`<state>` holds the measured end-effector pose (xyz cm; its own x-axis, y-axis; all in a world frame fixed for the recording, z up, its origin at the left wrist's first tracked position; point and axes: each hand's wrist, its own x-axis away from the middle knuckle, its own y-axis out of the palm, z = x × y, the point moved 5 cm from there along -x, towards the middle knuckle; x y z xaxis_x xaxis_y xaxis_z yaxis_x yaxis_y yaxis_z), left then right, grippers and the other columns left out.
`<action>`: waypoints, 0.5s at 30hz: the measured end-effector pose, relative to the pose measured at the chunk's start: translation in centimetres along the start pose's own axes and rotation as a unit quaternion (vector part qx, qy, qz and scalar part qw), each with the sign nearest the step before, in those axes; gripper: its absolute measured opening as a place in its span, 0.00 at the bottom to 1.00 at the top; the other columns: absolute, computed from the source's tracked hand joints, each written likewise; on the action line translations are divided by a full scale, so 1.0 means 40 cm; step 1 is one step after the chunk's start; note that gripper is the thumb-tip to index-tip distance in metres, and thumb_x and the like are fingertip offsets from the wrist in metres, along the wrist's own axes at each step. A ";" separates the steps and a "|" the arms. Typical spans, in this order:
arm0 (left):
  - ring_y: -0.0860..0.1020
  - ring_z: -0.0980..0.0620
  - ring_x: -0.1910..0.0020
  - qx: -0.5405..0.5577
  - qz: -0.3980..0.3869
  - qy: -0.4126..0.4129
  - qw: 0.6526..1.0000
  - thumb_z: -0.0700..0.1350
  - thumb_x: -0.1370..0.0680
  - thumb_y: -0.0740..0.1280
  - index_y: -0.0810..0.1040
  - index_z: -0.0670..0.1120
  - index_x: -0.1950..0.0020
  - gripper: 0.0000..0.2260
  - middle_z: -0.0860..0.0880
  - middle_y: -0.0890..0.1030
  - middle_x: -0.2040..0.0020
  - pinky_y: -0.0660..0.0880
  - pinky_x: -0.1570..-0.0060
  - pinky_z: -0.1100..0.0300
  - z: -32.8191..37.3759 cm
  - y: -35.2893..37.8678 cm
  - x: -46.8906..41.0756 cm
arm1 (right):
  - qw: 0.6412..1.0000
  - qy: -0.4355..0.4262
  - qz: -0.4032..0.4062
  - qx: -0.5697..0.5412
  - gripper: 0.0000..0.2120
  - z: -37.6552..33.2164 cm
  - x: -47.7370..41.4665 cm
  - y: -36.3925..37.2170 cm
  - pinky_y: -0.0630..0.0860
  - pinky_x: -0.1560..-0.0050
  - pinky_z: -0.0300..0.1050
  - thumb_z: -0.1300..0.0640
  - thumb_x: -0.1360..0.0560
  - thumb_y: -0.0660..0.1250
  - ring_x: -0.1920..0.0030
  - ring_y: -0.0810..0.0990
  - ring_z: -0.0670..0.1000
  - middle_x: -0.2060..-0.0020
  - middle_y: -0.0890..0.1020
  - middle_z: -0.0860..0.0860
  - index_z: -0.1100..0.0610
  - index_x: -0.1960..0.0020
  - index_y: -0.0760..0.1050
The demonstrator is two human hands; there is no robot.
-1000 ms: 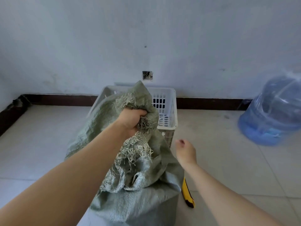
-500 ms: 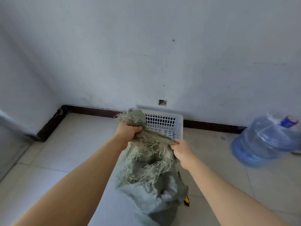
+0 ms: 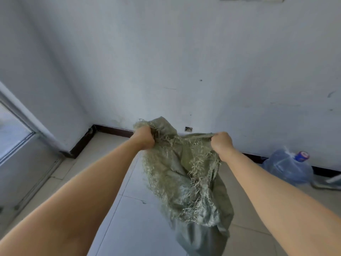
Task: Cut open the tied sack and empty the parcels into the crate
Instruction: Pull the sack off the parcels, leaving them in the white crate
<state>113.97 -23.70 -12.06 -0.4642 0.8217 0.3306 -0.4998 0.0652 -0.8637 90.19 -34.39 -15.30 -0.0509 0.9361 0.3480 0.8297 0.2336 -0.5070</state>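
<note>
Raised higher than half a second ago, the sack is now held dangling below the fingers; the crate is lost from view. Leftmost, the left hand is clenched on the frayed rim, arm stretched forward. Between the fingers the cut mouth is pulled taut. Rightward, the right hand is clamped on the opposite edge, arm likewise extended. Both holds should be kept tight until the sack is tipped over the crate; no parcels are seen.
</note>
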 end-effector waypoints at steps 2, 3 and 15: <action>0.70 0.50 0.69 0.039 0.048 -0.014 0.998 0.32 0.26 0.59 0.67 0.41 0.66 0.10 0.44 0.71 0.65 0.68 0.75 0.61 0.010 -0.029 0.016 | 1.000 -0.010 -0.001 -0.015 0.14 -0.034 0.028 -0.038 0.59 0.73 0.40 0.69 0.22 0.51 0.71 0.65 0.49 0.64 0.70 0.53 0.58 0.61 0.68; 0.72 0.48 0.68 0.068 0.079 -0.026 0.994 0.33 0.26 0.60 0.70 0.38 0.64 0.07 0.41 0.73 0.63 0.69 0.75 0.60 0.010 -0.040 0.021 | 0.999 -0.014 -0.015 -0.033 0.14 -0.052 0.042 -0.052 0.59 0.70 0.41 0.69 0.22 0.52 0.70 0.65 0.51 0.65 0.70 0.54 0.58 0.64 0.67; 0.77 0.49 0.67 0.368 -0.187 -0.037 0.910 0.36 0.28 0.71 0.77 0.37 0.52 0.07 0.42 0.80 0.60 0.73 0.72 0.60 0.210 0.182 0.127 | 0.952 -0.002 -0.233 -0.197 0.10 -0.093 0.170 -0.128 0.75 0.43 0.60 0.62 0.19 0.58 0.59 0.80 0.59 0.59 0.80 0.61 0.65 0.50 0.76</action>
<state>101.83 -23.80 -13.48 -0.1946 0.7781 0.5972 -0.9750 -0.0867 -0.2048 87.66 -30.21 -7.39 -0.4661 0.7563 0.4591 0.8607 0.5077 0.0374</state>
